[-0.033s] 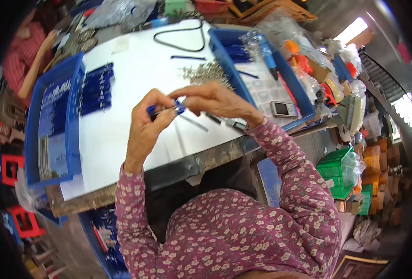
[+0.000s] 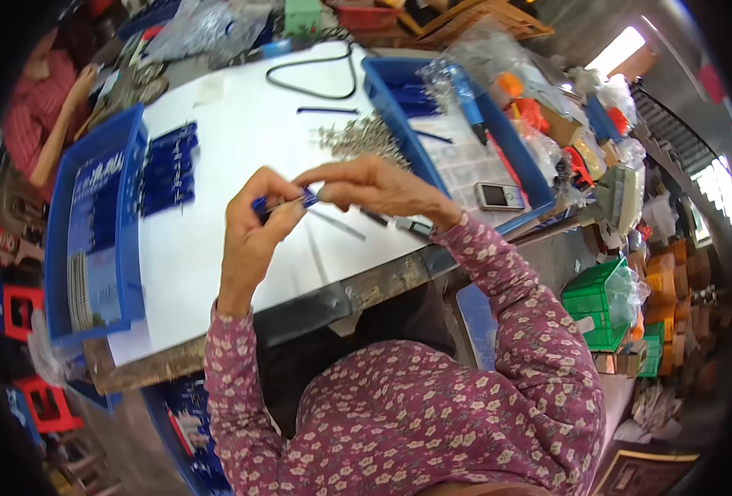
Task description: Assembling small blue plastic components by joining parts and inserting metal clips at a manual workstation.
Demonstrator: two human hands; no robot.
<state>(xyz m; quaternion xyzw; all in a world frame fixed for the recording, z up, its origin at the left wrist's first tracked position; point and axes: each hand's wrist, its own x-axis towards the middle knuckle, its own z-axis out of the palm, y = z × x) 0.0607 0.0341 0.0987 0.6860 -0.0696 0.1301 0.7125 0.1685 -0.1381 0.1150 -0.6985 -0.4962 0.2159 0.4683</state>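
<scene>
Above the white-covered table, my left hand (image 2: pixel 254 221) is closed in a pinch on a small blue part (image 2: pixel 259 206), whose exact kind I cannot make out. My right hand (image 2: pixel 374 187) meets it from the right, thumb and fingertips closed on the part's right end. Fingers cover most of it. Just beyond my right hand lies a loose pile of small silvery metal pieces (image 2: pixel 362 138). Under the hands rests a thin grey rod (image 2: pixel 337 224). Rows of blue parts (image 2: pixel 168 169) lie on the table to the left.
Blue trays stand at the left (image 2: pixel 134 256) and right (image 2: pixel 432 153); the right one holds a small device with a screen (image 2: pixel 499 197). A black cord loop (image 2: pixel 351 74) and a dark blue strip (image 2: pixel 326 111) lie farther back. Another person's arm (image 2: pixel 52 149) shows at far left.
The view has shifted slightly. Both hands stay together on the blue part, and my right fingertips now cover more of its right end.
</scene>
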